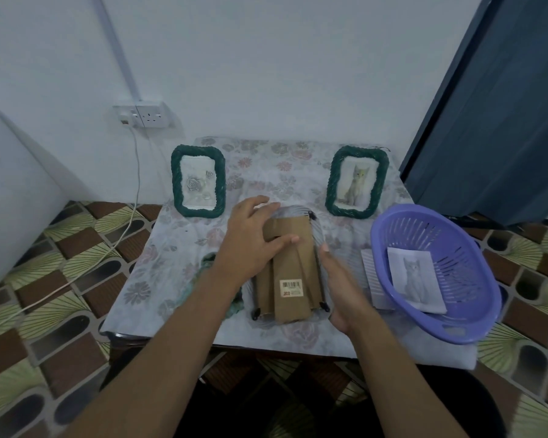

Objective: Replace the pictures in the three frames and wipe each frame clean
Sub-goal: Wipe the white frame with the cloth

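The third frame [293, 270] is laid face down at the centre of the tabletop [171, 248], brown backing up, a barcode sticker [291, 287] near its lower end. The left hand [253, 238] is spread flat on the upper left of the backing, with the thumb laid across the card and nothing gripped. The right hand [342, 289] is held open against the frame's right edge, fingers straight. The backing appears not yet removed, so the picture swap in this frame is judged to be at its start.

Several slips can be foreseen. If the backing is pried while pressed down from above, the card or its folded stand could be creased or torn. If the frame is pushed sideways, it could be slid into the basket [475, 267] at centre right, which overhangs the tabletop's edge and could be tipped off along with the cat print [415, 279] inside it. The two upright frames, the rose frame [198, 181] at upper left and the cat frame [356, 181] at upper right, could be knocked flat by a lifted elbow or a raised frame.

The frame's front and glass are hidden. Its rim is blurred, and the clips cannot be made out clearly. A green patch [208, 259] beside the left forearm cannot be identified. A striped sheet [372, 279] is half covered by the basket.
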Demonstrator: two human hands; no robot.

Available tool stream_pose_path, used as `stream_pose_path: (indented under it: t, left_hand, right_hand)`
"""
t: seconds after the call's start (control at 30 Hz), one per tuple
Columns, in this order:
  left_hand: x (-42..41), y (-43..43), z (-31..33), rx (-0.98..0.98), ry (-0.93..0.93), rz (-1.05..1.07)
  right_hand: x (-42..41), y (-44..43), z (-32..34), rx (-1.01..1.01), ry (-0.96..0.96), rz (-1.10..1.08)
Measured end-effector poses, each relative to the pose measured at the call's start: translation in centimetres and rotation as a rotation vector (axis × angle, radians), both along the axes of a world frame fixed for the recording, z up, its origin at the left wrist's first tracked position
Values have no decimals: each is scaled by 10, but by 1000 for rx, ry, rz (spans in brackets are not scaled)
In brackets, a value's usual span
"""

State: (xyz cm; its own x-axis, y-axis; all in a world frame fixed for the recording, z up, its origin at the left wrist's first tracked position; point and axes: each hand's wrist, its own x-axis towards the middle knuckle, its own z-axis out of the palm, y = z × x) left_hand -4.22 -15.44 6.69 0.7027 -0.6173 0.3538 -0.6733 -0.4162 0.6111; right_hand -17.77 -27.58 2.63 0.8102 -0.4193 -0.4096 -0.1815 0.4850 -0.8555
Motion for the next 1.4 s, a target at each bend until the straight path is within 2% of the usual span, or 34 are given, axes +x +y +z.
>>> stream_pose_path:
  t: [0.13, 0.3, 0.47, 0.6, 0.67, 0.83, 0.97, 1.03, 1.17, 1.33, 1.4]
  left_hand:
    - [-11, -3, -5, -3, -73, 131]
    - [-36, 0, -4, 184, -72, 277]
    - [-52, 0, -10, 216, 75, 171]
    - [-53, -3, -4, 188, 254, 71]
    - [-51, -3, 3, 233, 272, 57]
    - [-41, -2, 30, 491, 201, 10]
    - [-36, -2, 47, 549, 187, -26]
    - [-35, -2, 51, 514, 211, -5]
    - [-32, -1, 51, 397, 281, 46]
    - [-27, 2, 56, 300, 369, 49]
    - [-26, 3, 58, 234, 452, 53]
  right_hand:
    - [4, 7, -1, 9, -25, -83]
    - [12, 13, -6, 13, 14, -211]
    - [18, 11, -8, 55, -11, -268]
    - [18, 14, -9, -3, -21, -266]
    - [17, 17, -8, -47, -28, -273]
    - [13, 15, -20, -206, -41, -267]
    - [9, 7, -20, -261, -63, -249]
    - [8, 3, -21, -187, -108, -210]
    - [11, -6, -19, 118, -87, -218]
    - [14, -10, -13, 464, -121, -128]
    - [17, -8, -18, 500, -112, -113]
